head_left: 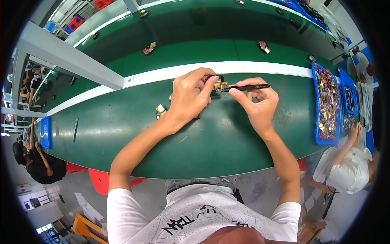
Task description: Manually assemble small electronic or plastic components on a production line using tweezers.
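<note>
My left hand (pixel 190 92) pinches a small device (pixel 221 85), right hand (pixel 260 105) grips tweezers (pixel 252 87) angled leftward at it; likely adjusting, next needs steadiness.

Two hands (pixel 187 92) (pixel 261 107), one pair of tweezers (pixel 252 87), one held device (pixel 222 85), at least three blue trays (pixel 326 141)
</note>
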Tool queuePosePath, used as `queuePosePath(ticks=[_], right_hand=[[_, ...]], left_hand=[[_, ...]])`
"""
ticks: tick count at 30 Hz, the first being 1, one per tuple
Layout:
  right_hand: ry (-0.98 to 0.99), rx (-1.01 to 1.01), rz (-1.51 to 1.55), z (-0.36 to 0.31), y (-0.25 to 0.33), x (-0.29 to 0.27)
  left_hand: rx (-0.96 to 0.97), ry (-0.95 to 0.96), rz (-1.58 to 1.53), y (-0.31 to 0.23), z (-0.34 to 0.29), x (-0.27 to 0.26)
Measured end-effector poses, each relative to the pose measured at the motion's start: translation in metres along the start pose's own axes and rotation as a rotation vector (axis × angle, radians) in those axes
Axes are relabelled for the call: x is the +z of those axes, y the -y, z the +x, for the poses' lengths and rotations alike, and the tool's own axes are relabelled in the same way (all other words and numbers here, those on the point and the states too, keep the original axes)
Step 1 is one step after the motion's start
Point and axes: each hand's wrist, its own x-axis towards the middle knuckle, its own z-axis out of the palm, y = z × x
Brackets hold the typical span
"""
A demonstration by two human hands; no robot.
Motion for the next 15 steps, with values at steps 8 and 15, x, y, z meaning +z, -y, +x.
queuePosePath(ticks=[8, 15], right_hand=[[-0.005, 0.02, -0.017, 0.0021, 0.0006, 0.0007], [0.012, 0.06, 0.005, 0.0019, -0.0025, 0.0015]], left_hand=[[-0.009, 0.009, -0.026, -0.002, -0.0029, 0.0006], [-0.017, 0.02, -0.122, -0.0018, -0.0066, 0.005]])
